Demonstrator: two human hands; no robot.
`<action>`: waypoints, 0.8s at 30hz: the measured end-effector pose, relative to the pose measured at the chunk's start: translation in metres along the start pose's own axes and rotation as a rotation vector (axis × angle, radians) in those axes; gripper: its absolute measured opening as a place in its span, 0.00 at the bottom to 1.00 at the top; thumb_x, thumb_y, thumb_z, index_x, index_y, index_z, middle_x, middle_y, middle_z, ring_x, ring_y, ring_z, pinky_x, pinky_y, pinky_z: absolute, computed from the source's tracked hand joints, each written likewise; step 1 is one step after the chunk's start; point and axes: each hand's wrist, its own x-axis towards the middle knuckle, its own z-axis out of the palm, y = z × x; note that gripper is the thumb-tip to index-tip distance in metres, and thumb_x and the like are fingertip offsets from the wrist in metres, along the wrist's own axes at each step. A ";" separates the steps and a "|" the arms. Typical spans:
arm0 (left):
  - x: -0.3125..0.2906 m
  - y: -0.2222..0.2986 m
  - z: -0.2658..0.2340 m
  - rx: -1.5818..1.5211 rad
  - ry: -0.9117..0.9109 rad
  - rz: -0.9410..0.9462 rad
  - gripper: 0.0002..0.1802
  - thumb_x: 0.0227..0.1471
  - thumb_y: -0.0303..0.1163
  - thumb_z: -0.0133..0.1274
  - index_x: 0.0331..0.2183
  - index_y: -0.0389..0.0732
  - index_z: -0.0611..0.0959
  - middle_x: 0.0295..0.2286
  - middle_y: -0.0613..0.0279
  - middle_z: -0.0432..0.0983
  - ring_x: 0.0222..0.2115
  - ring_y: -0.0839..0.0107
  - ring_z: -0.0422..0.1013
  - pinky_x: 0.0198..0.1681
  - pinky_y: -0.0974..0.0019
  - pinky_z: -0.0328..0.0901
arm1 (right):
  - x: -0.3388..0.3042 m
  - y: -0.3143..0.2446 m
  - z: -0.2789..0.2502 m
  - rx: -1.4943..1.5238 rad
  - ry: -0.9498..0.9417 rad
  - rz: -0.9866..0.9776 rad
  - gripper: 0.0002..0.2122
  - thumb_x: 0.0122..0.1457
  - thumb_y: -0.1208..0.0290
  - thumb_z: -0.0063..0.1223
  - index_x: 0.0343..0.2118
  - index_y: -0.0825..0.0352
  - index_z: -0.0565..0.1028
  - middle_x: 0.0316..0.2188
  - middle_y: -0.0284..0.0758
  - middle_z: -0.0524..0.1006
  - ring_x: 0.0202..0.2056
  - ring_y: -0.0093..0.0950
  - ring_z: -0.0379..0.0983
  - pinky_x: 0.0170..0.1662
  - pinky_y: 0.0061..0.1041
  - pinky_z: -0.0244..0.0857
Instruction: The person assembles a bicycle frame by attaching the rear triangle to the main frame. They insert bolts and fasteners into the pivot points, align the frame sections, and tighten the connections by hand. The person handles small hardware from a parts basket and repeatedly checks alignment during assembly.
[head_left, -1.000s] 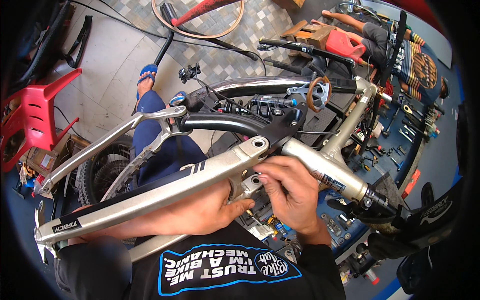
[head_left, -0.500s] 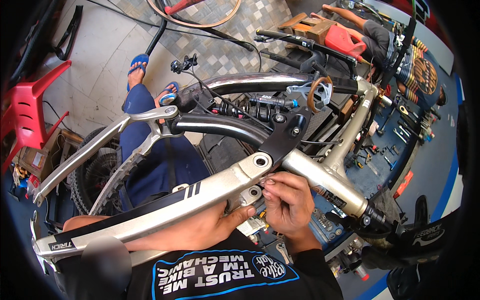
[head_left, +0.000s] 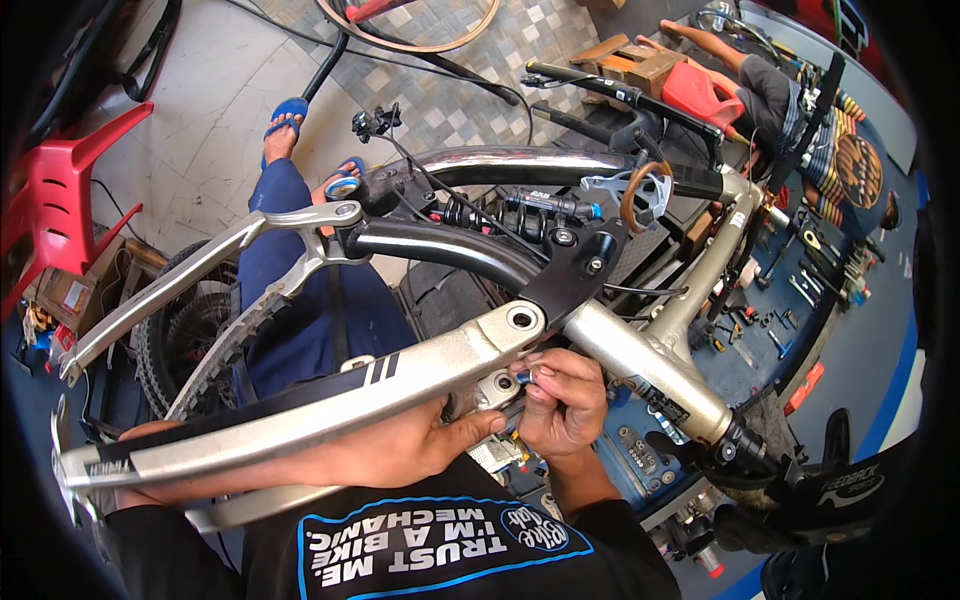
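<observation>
the silver-and-black bike frame (head_left: 645,350) spans the middle of my remote view, with the silver rear arm (head_left: 290,408) slanting before it from lower left. i have my left hand (head_left: 425,440) beneath that arm, fingers mostly hidden, so i cannot tell their grip; my right hand (head_left: 565,405) is beside it. between them sits the pivot lug (head_left: 487,388), where my right fingertips pinch a small shiny part (head_left: 525,377).

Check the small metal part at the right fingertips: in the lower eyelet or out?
Looks out: the right hand pinches the small metal part beside the lower eyelet, whose ringed face shows uncovered.
</observation>
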 end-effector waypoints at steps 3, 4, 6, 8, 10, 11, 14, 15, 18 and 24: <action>0.004 0.001 -0.009 -0.023 -0.130 -0.099 0.33 0.61 0.51 0.61 0.56 0.35 0.80 0.30 0.43 0.82 0.28 0.50 0.81 0.30 0.56 0.75 | -0.013 0.007 0.006 0.121 0.055 0.045 0.09 0.69 0.75 0.56 0.46 0.68 0.68 0.42 0.45 0.76 0.38 0.31 0.82 0.42 0.28 0.80; 0.004 0.001 -0.008 -0.035 -0.110 -0.095 0.33 0.61 0.51 0.62 0.56 0.35 0.80 0.30 0.44 0.82 0.27 0.50 0.81 0.30 0.55 0.75 | -0.016 0.008 0.008 0.161 0.085 0.051 0.09 0.68 0.78 0.57 0.47 0.68 0.69 0.42 0.46 0.76 0.39 0.33 0.83 0.42 0.29 0.80; 0.003 0.002 -0.005 -0.059 -0.064 -0.089 0.33 0.60 0.52 0.62 0.55 0.36 0.80 0.29 0.44 0.82 0.27 0.50 0.81 0.30 0.54 0.75 | -0.021 0.010 0.013 0.221 0.133 0.055 0.10 0.67 0.80 0.57 0.48 0.68 0.69 0.43 0.47 0.76 0.39 0.34 0.83 0.41 0.31 0.81; 0.002 -0.003 0.004 -0.058 0.016 -0.027 0.33 0.60 0.52 0.62 0.55 0.36 0.80 0.28 0.45 0.81 0.25 0.50 0.80 0.29 0.54 0.74 | -0.025 0.012 0.018 0.263 0.168 0.049 0.11 0.68 0.79 0.56 0.49 0.69 0.68 0.44 0.47 0.75 0.39 0.34 0.83 0.41 0.30 0.81; 0.004 0.003 -0.001 -0.033 -0.005 -0.062 0.31 0.60 0.51 0.63 0.53 0.36 0.80 0.28 0.45 0.81 0.27 0.51 0.80 0.30 0.54 0.74 | -0.026 0.012 0.021 0.269 0.189 0.054 0.11 0.68 0.77 0.56 0.49 0.69 0.67 0.44 0.48 0.75 0.39 0.33 0.83 0.41 0.30 0.80; 0.005 0.009 -0.005 -0.013 -0.066 -0.127 0.29 0.60 0.50 0.64 0.51 0.35 0.80 0.30 0.44 0.80 0.29 0.52 0.80 0.32 0.55 0.74 | -0.028 0.012 0.022 0.273 0.200 0.057 0.11 0.69 0.76 0.56 0.49 0.68 0.67 0.44 0.48 0.74 0.39 0.33 0.82 0.41 0.29 0.80; 0.003 0.016 -0.006 0.005 -0.109 -0.228 0.27 0.60 0.48 0.65 0.48 0.35 0.80 0.31 0.43 0.80 0.32 0.53 0.80 0.34 0.55 0.74 | -0.031 0.014 0.023 0.272 0.210 0.070 0.11 0.69 0.75 0.57 0.49 0.68 0.67 0.44 0.48 0.75 0.38 0.33 0.83 0.41 0.29 0.80; 0.000 0.016 -0.002 0.003 -0.104 -0.247 0.27 0.60 0.48 0.65 0.48 0.35 0.80 0.32 0.43 0.80 0.32 0.53 0.80 0.35 0.55 0.74 | -0.032 0.014 0.023 0.272 0.211 0.067 0.11 0.69 0.75 0.57 0.49 0.68 0.67 0.44 0.48 0.75 0.38 0.33 0.83 0.41 0.29 0.80; -0.001 0.006 0.008 -0.017 -0.026 -0.143 0.34 0.59 0.51 0.63 0.57 0.37 0.78 0.29 0.43 0.81 0.27 0.48 0.80 0.30 0.54 0.74 | -0.032 0.016 0.024 0.280 0.210 0.056 0.11 0.69 0.76 0.57 0.48 0.68 0.67 0.44 0.48 0.75 0.37 0.33 0.82 0.40 0.29 0.80; 0.006 0.008 -0.007 -0.047 -0.080 -0.072 0.32 0.60 0.46 0.62 0.58 0.37 0.77 0.40 0.38 0.81 0.38 0.44 0.80 0.41 0.53 0.75 | -0.024 0.014 0.023 0.296 0.198 0.048 0.10 0.68 0.79 0.57 0.47 0.69 0.68 0.43 0.47 0.76 0.37 0.34 0.83 0.40 0.29 0.81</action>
